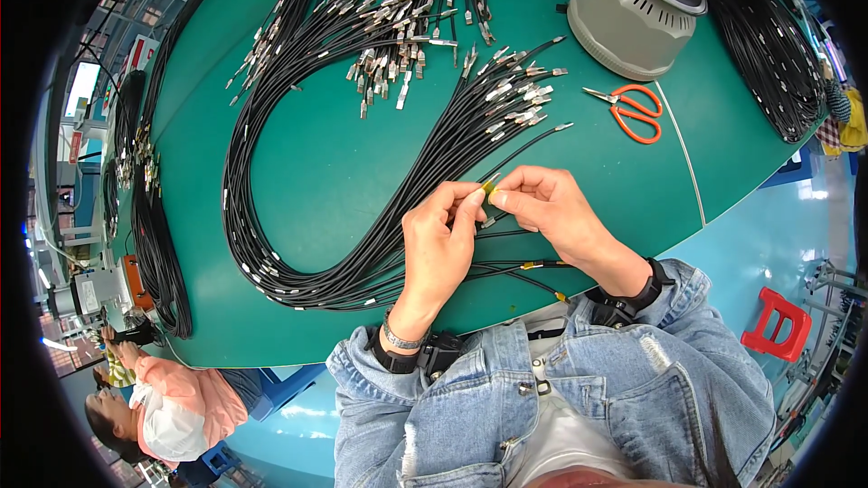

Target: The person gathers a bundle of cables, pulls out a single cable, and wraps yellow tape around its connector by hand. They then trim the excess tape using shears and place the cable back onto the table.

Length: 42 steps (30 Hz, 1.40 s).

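My left hand and my right hand meet over the near part of the bench, fingertips pinched together. Between them is a small piece of yellow tape, gripped from both sides. A metal cable connector shows just under the fingertips; how it joins the tape is hidden by my fingers. Close by my wrists, black cables carry yellow tape wraps near their ends. A long bundle of black cables curves in a U to the left, its silver connectors fanned out beyond my hands.
Orange-handled scissors lie at the right, near a grey round machine. More connector ends spread at the back of the green bench. Another cable bundle lies far right. A red stool and a seated person are beyond the bench.
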Motion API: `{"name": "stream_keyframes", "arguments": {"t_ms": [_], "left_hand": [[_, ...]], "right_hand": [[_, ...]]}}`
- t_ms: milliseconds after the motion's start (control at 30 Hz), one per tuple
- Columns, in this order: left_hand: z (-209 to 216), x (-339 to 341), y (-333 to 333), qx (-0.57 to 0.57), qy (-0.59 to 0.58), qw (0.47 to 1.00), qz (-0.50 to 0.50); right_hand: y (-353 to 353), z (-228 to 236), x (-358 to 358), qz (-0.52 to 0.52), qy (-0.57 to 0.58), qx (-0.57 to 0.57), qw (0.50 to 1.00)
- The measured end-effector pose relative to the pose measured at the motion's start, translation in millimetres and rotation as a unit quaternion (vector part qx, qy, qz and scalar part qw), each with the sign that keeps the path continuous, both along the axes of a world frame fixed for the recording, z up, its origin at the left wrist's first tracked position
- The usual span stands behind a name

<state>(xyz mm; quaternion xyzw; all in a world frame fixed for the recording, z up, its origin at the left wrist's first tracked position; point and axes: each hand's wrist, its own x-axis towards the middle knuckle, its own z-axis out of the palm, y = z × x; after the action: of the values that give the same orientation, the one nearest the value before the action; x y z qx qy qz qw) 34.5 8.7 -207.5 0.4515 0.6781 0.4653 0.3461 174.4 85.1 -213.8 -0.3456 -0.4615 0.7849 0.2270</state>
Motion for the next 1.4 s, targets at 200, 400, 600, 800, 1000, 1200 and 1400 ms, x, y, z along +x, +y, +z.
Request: {"name": "stream_keyframes", "arguments": {"t_ms": [200, 400, 600, 800, 1000, 1200, 1400], "left_hand": [[-2.7, 2.4, 0.8, 0.012, 0.017, 1.0, 0.003], [-2.1, 3.7, 0.3, 0.012, 0.032, 0.999, 0.003], [-5.2, 3.2, -0.4, 0.022, 0.053, 0.998, -0.005], [-0.8, -0.3, -1.9, 0.016, 0.118, 0.993, -0.023], [7.2, 1.3, -0.4, 0.022, 0.132, 0.99, -0.034], [7.1, 1.0, -1.5, 0.03, 0.009, 0.999, -0.023], [9.2, -1.1, -1.0, -0.015, -0.034, 0.999, -0.002]], "right_hand": [[0.3, -1.2, -2.3, -0.014, 0.011, -0.011, 1.0], [-1.7, -3.6, -4.3, -0.027, 0.015, -0.01, 0.999], [-3.1, -2.3, -3.8, -0.03, 0.017, -0.009, 0.999], [-3.4, -3.3, -3.3, -0.024, 0.012, 0.007, 1.0], [-2.6, -3.9, -3.7, -0.027, 0.023, 0.016, 0.999], [-1.0, -0.7, -0.8, -0.008, 0.001, 0.012, 1.0], [-0.7, -2.3, 2.0, -0.007, 0.029, -0.02, 0.999]]}}
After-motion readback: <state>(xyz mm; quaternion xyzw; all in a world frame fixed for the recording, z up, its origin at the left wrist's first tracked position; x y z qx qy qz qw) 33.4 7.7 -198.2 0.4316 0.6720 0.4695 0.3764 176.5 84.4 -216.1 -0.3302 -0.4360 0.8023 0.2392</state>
